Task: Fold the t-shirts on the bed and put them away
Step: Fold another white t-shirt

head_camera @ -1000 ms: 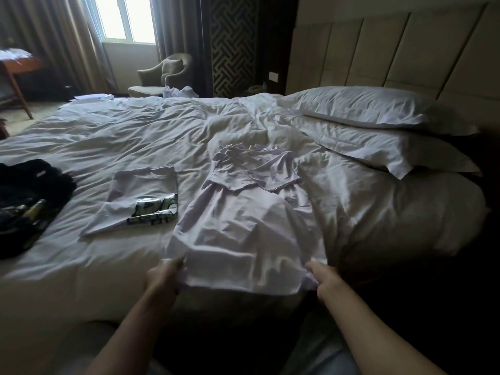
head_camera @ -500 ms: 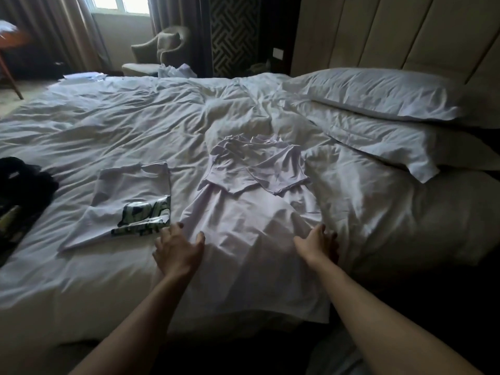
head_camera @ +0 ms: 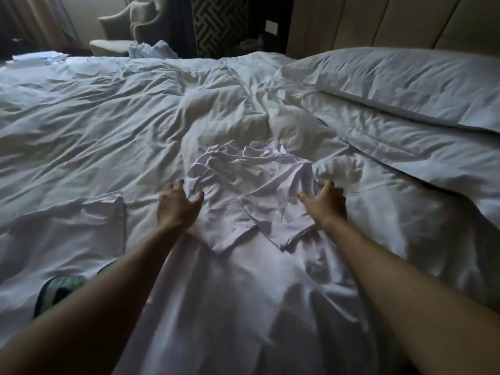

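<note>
Head view puts your hands far up the shirt, which lies flat on the bed with its hem toward you and its collar end toward the far side. Half a second ago your hands sat near the shirt's middle, and a second ago they gripped the hem; both have since slid up to the folded-in sleeves. Your left hand rests at the shirt's left edge, fingers spread and gripping nothing. Your right hand lies at the shirt's right edge, fingers likewise loose and apart, beside the folded sleeve. Left of the shirt, a folded shirt with a green print lies partly under your left forearm; it looks larger than before because your head has come closer. Right of the shirt are two pillows. Beyond the shirt, past the bed's far edge, stands an armchair.
</note>
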